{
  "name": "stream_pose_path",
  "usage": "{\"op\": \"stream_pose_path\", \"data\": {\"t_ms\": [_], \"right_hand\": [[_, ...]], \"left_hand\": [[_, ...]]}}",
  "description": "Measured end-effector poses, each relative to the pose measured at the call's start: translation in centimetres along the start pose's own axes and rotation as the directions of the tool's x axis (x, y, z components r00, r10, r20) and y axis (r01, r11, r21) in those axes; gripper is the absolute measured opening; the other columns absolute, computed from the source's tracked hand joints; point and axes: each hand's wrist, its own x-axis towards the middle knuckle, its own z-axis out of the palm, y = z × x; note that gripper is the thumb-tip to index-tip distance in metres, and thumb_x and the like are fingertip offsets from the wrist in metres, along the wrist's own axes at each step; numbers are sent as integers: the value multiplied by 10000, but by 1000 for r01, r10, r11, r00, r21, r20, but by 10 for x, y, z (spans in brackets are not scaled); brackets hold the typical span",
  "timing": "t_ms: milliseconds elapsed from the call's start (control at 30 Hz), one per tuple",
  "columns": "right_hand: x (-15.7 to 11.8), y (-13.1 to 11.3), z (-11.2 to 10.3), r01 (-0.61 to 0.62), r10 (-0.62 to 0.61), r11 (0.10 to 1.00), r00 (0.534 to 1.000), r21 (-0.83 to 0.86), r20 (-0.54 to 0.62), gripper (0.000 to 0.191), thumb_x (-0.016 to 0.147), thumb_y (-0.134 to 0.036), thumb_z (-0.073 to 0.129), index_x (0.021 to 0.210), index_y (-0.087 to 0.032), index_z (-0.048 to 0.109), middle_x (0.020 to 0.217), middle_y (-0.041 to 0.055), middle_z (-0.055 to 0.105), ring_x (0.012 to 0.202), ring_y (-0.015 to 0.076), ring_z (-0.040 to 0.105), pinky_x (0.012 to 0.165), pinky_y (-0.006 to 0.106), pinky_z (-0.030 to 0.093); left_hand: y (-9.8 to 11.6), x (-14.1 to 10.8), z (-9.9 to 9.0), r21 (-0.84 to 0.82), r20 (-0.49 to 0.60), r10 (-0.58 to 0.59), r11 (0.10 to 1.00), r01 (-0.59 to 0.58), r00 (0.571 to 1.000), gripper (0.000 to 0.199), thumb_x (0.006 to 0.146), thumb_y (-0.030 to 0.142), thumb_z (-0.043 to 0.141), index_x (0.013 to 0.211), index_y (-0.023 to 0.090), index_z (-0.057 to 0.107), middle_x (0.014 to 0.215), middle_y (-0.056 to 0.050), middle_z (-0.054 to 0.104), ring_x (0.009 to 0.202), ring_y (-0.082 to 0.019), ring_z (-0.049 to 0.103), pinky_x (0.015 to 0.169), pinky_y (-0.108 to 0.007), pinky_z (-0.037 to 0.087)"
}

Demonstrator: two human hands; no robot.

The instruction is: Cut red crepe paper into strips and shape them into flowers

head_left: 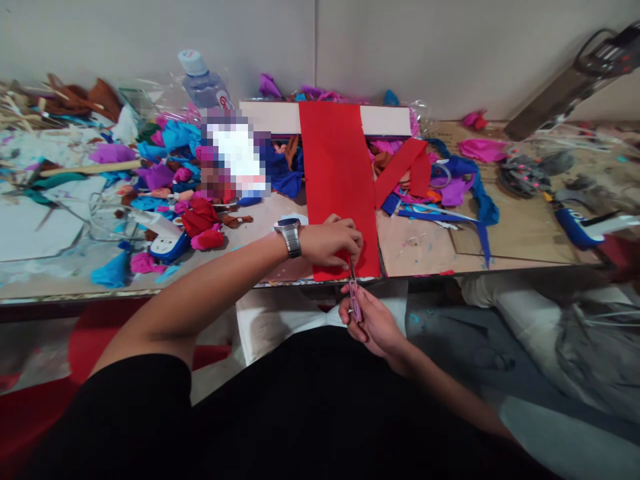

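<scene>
A long strip of red fabric or paper [336, 160] runs from a pale flat box [385, 121] down to the table's front edge. My left hand [334, 241] rests on the strip's lower part, its bent fingers pressing or pinching it near the edge. In my right hand [375, 319] is a pair of scissors with pink handles [355, 303], gripped just below the table edge. The blades point up at the strip's lower edge, under my left fingertips. Whether they cut into it I cannot tell.
Scraps and bundles in several colours [165, 143] crowd the left side, with a capped bottle [205, 83] behind. A white-and-blue power strip [167, 240] lies front left. Right of the strip are a folded red piece [403, 175] and blue scraps [473, 177]. A co-worker's leg [520, 320] shows at right.
</scene>
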Motion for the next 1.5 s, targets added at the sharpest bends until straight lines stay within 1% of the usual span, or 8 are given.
{"op": "stream_pose_path", "data": {"t_ms": [100, 267, 467, 600, 867, 1033, 1267, 1500], "right_hand": [[1, 1, 2, 2, -2, 1000, 1000, 28, -5, 531, 959, -706, 649, 1174, -224, 582, 660, -52, 666, 333, 42, 365, 373, 186, 239], [3, 0, 6, 2, -1, 999, 1000, 39, -23, 583, 957, -749, 621, 1158, -201, 602, 623, -59, 622, 338, 44, 335, 369, 198, 222], [5, 0, 8, -10, 9, 997, 1000, 77, 14, 581, 973, -768, 575, 1102, -202, 598, 520, -103, 503, 331, 44, 234, 355, 183, 191], [5, 3, 8, -11, 8, 994, 1000, 109, 26, 575, 969, -779, 569, 1067, -213, 590, 481, -121, 443, 326, 45, 207, 350, 171, 200], [3, 5, 9, -7, 2, 991, 999, 134, 38, 579, 977, -804, 519, 1024, -228, 561, 461, -128, 420, 324, 45, 175, 348, 164, 192], [2, 5, 10, -7, 2, 990, 999, 138, 37, 555, 994, -782, 513, 1019, -229, 547, 456, -128, 425, 325, 49, 172, 345, 164, 192], [3, 4, 12, -8, 2, 987, 999, 161, 39, 489, 1003, -721, 565, 924, -244, 492, 446, -131, 411, 329, 55, 166, 340, 167, 175], [4, 4, 13, -5, 0, 986, 999, 164, 34, 468, 1018, -693, 556, 901, -246, 481, 439, -132, 404, 330, 59, 162, 339, 170, 168]], "left_hand": [[-2, 1, 2, -6, 3, 8, 1000, -8, 1000, 125, 914, 324, 710, 991, 319, 809, 1201, -48, 755, 1194, -305, 538, 948, -426, 309], [-8, 2, 8, -43, -41, 28, 999, -30, 999, 88, 873, 305, 749, 938, 315, 807, 1123, -32, 755, 1139, -279, 550, 919, -404, 290], [-10, 5, 7, -39, 64, 2, 999, 0, 998, 146, 911, 365, 720, 997, 276, 798, 1188, -57, 739, 1186, -299, 522, 912, -418, 252], [-10, 5, 7, -50, 82, -7, 999, 11, 997, 153, 906, 364, 724, 1005, 274, 797, 1190, -61, 735, 1181, -300, 515, 909, -417, 246], [-12, 4, 8, -61, 81, 3, 998, 2, 997, 177, 906, 390, 715, 997, 264, 798, 1177, -76, 734, 1155, -300, 516, 913, -427, 248], [-10, 4, 7, -61, 88, 8, 998, -3, 996, 187, 917, 401, 699, 1003, 264, 794, 1180, -82, 733, 1159, -302, 513, 918, -430, 247], [-10, 5, 7, -46, 104, 5, 999, -1, 995, 182, 926, 407, 709, 1002, 264, 793, 1173, -68, 726, 1151, -294, 519, 919, -424, 244], [-12, 5, 8, -67, 107, 10, 998, -2, 994, 175, 936, 399, 698, 999, 268, 795, 1177, -71, 725, 1156, -289, 513, 918, -420, 241]]}}
